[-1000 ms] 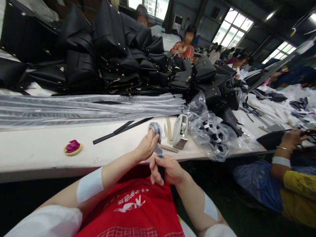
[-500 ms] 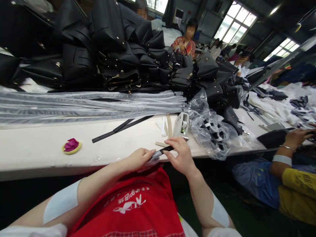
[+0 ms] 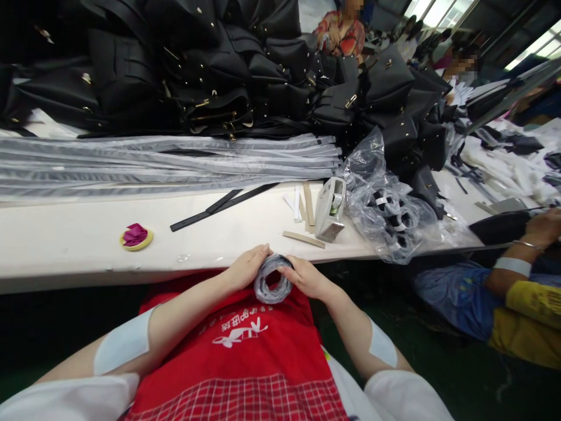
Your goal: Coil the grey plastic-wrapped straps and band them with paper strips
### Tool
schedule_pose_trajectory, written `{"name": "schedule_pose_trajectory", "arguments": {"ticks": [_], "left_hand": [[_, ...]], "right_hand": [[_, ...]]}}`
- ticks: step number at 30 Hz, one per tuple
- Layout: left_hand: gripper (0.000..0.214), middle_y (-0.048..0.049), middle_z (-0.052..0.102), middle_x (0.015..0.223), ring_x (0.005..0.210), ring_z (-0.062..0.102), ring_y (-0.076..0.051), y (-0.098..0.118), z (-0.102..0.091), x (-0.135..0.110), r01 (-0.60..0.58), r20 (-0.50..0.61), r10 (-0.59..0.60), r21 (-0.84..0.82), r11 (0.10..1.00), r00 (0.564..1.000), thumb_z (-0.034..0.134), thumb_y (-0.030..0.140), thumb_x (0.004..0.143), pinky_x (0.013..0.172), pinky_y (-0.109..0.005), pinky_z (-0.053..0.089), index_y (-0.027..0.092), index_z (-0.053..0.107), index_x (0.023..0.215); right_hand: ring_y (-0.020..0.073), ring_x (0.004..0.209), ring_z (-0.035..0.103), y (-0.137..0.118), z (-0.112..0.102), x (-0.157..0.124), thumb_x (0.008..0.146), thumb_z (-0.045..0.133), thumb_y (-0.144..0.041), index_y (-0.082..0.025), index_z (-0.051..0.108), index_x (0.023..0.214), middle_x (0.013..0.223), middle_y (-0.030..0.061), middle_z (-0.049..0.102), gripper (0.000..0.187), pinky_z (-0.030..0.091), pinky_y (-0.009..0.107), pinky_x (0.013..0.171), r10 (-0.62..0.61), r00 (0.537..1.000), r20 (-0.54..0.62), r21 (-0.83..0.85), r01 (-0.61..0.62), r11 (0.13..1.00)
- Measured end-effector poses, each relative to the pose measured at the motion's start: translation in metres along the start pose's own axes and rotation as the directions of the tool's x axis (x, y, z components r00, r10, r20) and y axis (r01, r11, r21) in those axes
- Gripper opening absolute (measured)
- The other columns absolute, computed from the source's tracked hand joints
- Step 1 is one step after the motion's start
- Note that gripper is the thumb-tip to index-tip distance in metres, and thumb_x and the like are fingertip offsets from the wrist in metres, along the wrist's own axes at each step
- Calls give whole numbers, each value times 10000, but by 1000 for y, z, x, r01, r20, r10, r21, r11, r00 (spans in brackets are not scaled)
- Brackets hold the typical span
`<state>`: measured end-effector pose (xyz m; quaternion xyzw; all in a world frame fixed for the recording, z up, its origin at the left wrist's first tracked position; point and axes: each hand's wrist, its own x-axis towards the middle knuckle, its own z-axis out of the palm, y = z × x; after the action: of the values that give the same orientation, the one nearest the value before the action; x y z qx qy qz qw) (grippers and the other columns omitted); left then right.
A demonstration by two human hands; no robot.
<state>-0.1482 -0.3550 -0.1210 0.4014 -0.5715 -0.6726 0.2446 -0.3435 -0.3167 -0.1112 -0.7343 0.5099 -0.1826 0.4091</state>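
A strap rolled into a ring (image 3: 264, 290), covered in clear film, is held between both hands just off the table's front edge, above the red apron (image 3: 245, 327). My left hand (image 3: 246, 266) closes on its upper left side. On the right side, my right hand (image 3: 304, 276) grips it with the thumb across the rim. The coil's open middle faces me. Past the hands, a tape dispenser (image 3: 328, 210) stands on the table (image 3: 87, 222), with a tan strip (image 3: 304, 239) lying at its base.
Long film-wrapped straps (image 3: 175, 169) lie across the table before a heap of black handbags (image 3: 210, 76). A clear bag of coiled straps (image 3: 394, 222) sits right of the dispenser. Two black straps (image 3: 219, 207) and a yellow dish with magenta cloth (image 3: 135, 236) lie leftward. A co-worker's arm (image 3: 517, 263) is at right.
The strap's black end, held out between my fingers, is now wrapped onto the coil. The coil has turned into view, my right hand has drawn back from the dispenser, and my view has tilted down.
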Motion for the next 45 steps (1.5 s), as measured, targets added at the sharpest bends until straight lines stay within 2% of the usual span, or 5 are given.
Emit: {"name": "schedule_pose_trajectory", "arguments": {"ticks": [10,18,25,32,45], "left_hand": [[383,-15,662,814,704,574,-167,-16,8,-14,-53,23,49,240,969,999,475,525,857,674,-268,466,187,621,963],[526,44,532,564,417,471,-123,-20,0,-24,148,-84,-137,149,978,987,506,661,778,431,-234,382,178,640,940],[534,29,605,603,429,524,-136,-18,-4,-28,222,-27,-221,23,975,975,510,693,764,422,-232,392,193,579,936],[436,-14,658,735,693,606,-186,-16,-15,-32,95,-63,-85,171,981,994,474,576,823,663,-281,484,180,643,895],[457,-66,727,837,823,633,-236,-11,-9,-35,44,-3,-44,174,984,999,413,512,859,799,-332,489,157,700,828]], "right_hand": [[199,923,641,0,20,2,920,522,-407,-181,652,1053,1015,52,701,293,474,294,833,-15,994,111,50,10,999],[261,1027,544,41,-20,18,878,585,-231,-157,640,1106,1095,134,632,246,430,370,902,-28,848,-530,-571,-332,751],[161,854,620,14,-12,-2,987,390,-204,-176,635,1050,946,75,689,254,412,248,758,-114,898,-424,-579,-173,797],[152,575,604,-77,-13,-43,920,492,-401,-207,655,723,641,16,674,321,307,271,549,39,997,68,-598,10,802],[205,718,662,-70,21,4,857,555,-368,-178,729,828,793,88,738,259,395,269,614,80,995,59,-625,-26,780]]}}
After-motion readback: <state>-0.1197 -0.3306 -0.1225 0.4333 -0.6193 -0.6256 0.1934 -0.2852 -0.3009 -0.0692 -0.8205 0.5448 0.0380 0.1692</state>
